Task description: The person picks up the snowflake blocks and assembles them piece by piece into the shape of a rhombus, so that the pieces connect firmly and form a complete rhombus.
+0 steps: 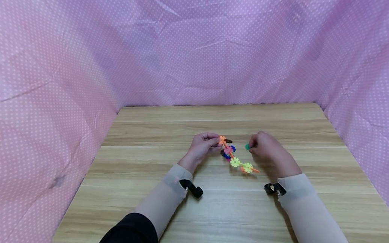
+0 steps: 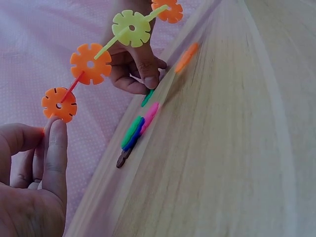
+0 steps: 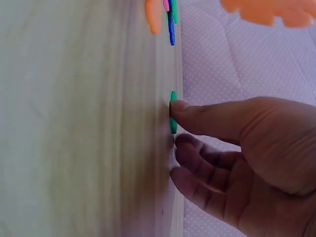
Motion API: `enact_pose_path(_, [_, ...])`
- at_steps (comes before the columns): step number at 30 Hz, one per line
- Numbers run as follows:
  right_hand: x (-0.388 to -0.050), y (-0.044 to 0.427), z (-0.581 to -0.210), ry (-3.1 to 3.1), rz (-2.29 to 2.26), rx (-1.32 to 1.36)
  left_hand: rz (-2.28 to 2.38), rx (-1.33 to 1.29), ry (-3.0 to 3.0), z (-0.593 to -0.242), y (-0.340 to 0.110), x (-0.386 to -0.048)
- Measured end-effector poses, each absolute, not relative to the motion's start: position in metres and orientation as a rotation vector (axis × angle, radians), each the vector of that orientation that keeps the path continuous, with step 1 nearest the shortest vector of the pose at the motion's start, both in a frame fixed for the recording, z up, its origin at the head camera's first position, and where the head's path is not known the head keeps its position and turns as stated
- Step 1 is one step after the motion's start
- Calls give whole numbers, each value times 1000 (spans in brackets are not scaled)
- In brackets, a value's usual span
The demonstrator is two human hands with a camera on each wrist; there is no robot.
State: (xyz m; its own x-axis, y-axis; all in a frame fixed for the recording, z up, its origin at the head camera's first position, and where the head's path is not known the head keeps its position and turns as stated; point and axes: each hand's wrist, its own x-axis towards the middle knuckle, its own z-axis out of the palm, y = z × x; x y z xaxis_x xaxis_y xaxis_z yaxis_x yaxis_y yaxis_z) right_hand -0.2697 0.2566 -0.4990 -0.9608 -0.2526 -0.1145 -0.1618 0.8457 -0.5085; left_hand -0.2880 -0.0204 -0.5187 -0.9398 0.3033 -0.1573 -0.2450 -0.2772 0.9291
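Observation:
My left hand [image 1: 202,146] pinches an orange notched disc [image 2: 59,104] between thumb and finger. That disc is the near end of a chain of interlocked flower-shaped plastic discs, held above the table. Orange, red and yellow discs [image 2: 131,28] make up the chain, some seen edge-on. To the right, my right hand [image 1: 266,146] is low over the wooden table [image 1: 165,146]. It pinches a green notched disc [image 3: 173,112] with the thumb at its edge. The index fingertip is hidden in the right wrist view.
Beneath the chain lie loose discs: a pink disc [image 2: 149,117], a second green disc [image 2: 132,132], a blue disc [image 3: 171,32] and a brown disc [image 2: 123,159]. A loose orange disc [image 2: 186,58] lies apart from them. Pink dotted cloth [image 1: 199,50] hangs behind the table.

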Motion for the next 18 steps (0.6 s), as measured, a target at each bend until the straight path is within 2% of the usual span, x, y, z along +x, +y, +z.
enact_pose_path(6, [-266,257,-495,2807,-806,-236,2269,72,1625,-519,-20,-288])
enact_pose_path(18, [-266,254,-493,2704,-1105,-243,2271,70,1612,-522,-20,-287])
